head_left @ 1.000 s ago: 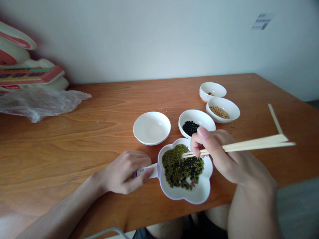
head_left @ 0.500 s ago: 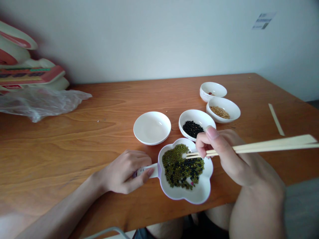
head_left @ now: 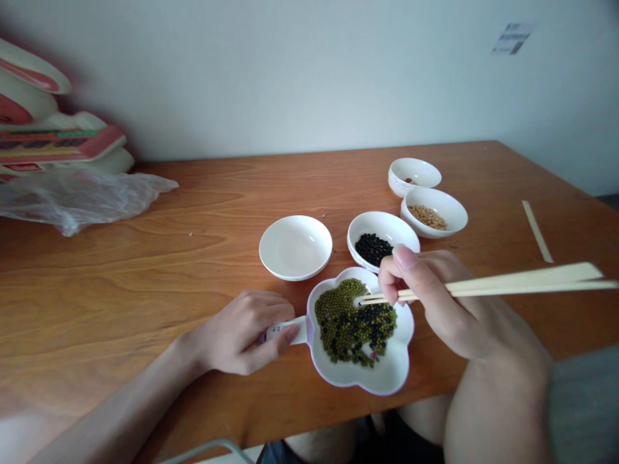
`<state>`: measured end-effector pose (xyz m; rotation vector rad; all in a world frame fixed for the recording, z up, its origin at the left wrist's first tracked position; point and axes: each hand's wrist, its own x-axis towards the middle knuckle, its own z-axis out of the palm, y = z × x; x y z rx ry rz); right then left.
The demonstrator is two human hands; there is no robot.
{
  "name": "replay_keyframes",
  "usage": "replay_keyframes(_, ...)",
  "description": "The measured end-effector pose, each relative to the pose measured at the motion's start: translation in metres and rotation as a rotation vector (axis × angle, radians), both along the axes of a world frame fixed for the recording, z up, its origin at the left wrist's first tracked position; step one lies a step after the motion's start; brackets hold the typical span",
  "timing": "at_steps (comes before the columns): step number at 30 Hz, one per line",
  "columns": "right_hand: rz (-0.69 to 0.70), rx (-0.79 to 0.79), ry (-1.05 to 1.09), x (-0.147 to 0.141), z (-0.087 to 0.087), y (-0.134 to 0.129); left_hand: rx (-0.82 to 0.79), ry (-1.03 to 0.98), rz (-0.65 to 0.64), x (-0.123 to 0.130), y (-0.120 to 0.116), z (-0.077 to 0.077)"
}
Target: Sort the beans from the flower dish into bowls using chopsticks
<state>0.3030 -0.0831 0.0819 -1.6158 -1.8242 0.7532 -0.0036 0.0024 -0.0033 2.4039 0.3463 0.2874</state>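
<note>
My left hand [head_left: 251, 332] is closed on the short handle of a white, flower-shaped dish [head_left: 399, 370] with a lilac rim. Green beans [head_left: 333, 316] mixed with black ones lie in the dish, and a small pink spot shows among them. My right hand [head_left: 449, 303] grips a pair of wooden chopsticks [head_left: 522, 282], their tips close together among the beans. A dark speck shows at the tips, perhaps a black bean. Just beyond the dish stands a white bowl of black beans [head_left: 372, 249], partly hidden by my right fingers. A bare white bowl [head_left: 296, 248] is to its left.
Further back are a bowl of tan beans [head_left: 426, 218] and a bowl [head_left: 414, 174] with a few reddish bits. A flat pale strip [head_left: 536, 232] lies at the right. A clear plastic bag [head_left: 87, 196] and a pink-and-white figure [head_left: 58, 135] occupy the left.
The chopsticks have tilted slightly, and their tips have drawn together, with a dark speck now at them. My right hand has shifted a little to the left. My left hand and the dish keep their place.
</note>
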Motion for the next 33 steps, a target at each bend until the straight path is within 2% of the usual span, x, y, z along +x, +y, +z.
replay_keyframes(15,0.074,0.003,-0.017,-0.0034,0.0030,0.0035,0.029,-0.008,0.012,0.0016,0.0004,0.0018)
replay_keyframes(33,0.084,0.030,-0.038,-0.0048,0.0016,0.0049,0.040,-0.023,0.014,0.0013,0.0001,0.0012)
